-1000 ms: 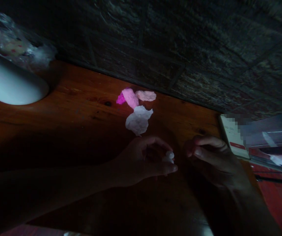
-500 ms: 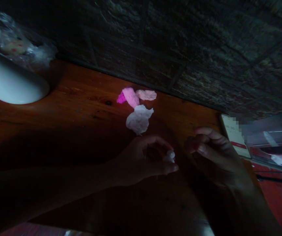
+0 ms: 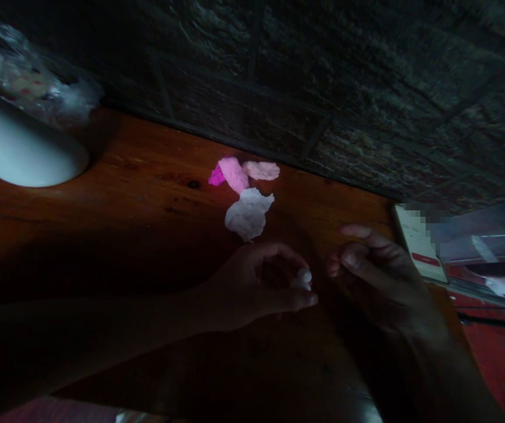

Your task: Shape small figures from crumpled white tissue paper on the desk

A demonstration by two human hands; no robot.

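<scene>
In the dim light, my left hand (image 3: 256, 282) pinches a small white lump of soft modelling clay (image 3: 304, 278) between thumb and fingers; a round ball shape tops it. A short gap to the right, my right hand (image 3: 376, 270) has its thumb pressed against curled fingers, with one finger reaching out above. Whatever that pinch may hold is too dark to see. Just beyond my left hand lies a flattened white clay piece (image 3: 249, 214) with ragged edges. It touches a pink clay piece (image 3: 235, 174), which adjoins a magenta bit (image 3: 216, 175) and a pale peach piece (image 3: 262, 170).
A dark stone-block wall (image 3: 288, 88) runs along the back of the wooden table (image 3: 147, 170). To the left lie a white rounded container (image 3: 32, 141) and crinkled clear plastic packaging (image 3: 67, 94). A phone with a lit screen (image 3: 422, 247) is at the right.
My right hand has shifted slightly left, closer to the white lump. My left hand keeps its pinch almost unmoved, and the clay pieces on the table stay put.
</scene>
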